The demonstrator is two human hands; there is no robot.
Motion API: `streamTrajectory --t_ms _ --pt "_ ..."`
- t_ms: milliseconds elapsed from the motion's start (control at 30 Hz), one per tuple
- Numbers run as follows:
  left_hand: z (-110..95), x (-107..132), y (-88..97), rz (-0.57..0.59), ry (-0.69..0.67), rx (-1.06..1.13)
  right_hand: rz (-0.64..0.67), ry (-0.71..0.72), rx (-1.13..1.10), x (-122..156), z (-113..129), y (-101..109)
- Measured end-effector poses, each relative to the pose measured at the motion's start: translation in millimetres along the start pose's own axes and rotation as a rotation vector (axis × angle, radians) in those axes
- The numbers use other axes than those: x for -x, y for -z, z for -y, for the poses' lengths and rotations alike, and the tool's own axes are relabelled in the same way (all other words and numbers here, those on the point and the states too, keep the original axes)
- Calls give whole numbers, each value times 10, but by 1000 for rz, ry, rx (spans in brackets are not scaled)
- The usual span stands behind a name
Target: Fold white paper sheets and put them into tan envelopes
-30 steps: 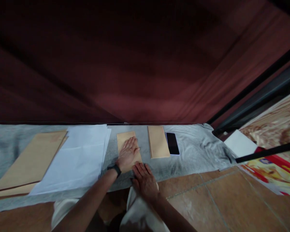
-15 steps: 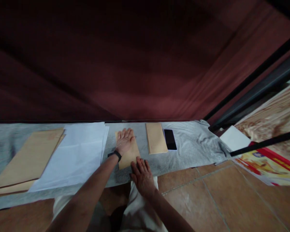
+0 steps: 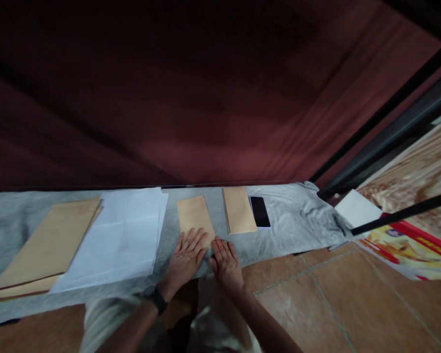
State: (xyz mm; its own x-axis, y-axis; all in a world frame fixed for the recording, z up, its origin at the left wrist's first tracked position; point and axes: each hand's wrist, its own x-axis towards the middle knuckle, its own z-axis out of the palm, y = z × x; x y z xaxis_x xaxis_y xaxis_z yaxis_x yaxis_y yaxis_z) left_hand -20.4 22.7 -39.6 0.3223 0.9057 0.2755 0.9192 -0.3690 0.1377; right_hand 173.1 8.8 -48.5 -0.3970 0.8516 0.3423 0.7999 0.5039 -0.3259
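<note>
A small brown paper envelope (image 3: 194,213) lies slightly tilted on the grey cloth (image 3: 286,206). My left hand (image 3: 186,252) rests flat over its near end, fingers stretched out and covering that part. At the envelope's near right corner, my right hand (image 3: 226,262) lies with its fingers extended and the tips touching the edge. To the right is a stack of similar brown envelopes (image 3: 239,211), with a smartphone (image 3: 259,212) beside it, its screen dark. A dark watch (image 3: 156,299) is on my left wrist.
White paper sheets (image 3: 121,240) and large brown envelopes (image 3: 47,245) lie on the left of the cloth. Behind the cloth hangs a dark red curtain (image 3: 206,122). Black bars (image 3: 382,115) and a red and yellow printed package (image 3: 411,250) are at the right, above the tiled floor (image 3: 301,304).
My left hand has slid from the envelope's far end to its near end, baring the upper part. My right hand has moved slightly right and stays at the near corner.
</note>
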Motion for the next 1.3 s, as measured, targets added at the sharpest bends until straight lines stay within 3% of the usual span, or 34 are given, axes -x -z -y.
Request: streamTrajectory --t_ms 267,500,667,900,1100,1200,1300 --pt "61 227 41 29 20 -8 -13 -74 -44 -67 59 82" --pt "47 193 127 182 4 -86 57 54 -106 -169 268 19" --pt "14 132 222 276 10 -103 42 29 -36 -43 108 -34" --pt "-153 -1 345 188 28 -79 17 -21 -38 31 -126 59" --pt "-190 -2 414 167 61 -121 -63 -226 -217 -141 -106 43" --pt "-176 1 533 138 66 -137 -143 -359 -492 -272 -139 16" --pt "-160 5 741 38 109 -143 -184 -510 -792 -365 -160 63"
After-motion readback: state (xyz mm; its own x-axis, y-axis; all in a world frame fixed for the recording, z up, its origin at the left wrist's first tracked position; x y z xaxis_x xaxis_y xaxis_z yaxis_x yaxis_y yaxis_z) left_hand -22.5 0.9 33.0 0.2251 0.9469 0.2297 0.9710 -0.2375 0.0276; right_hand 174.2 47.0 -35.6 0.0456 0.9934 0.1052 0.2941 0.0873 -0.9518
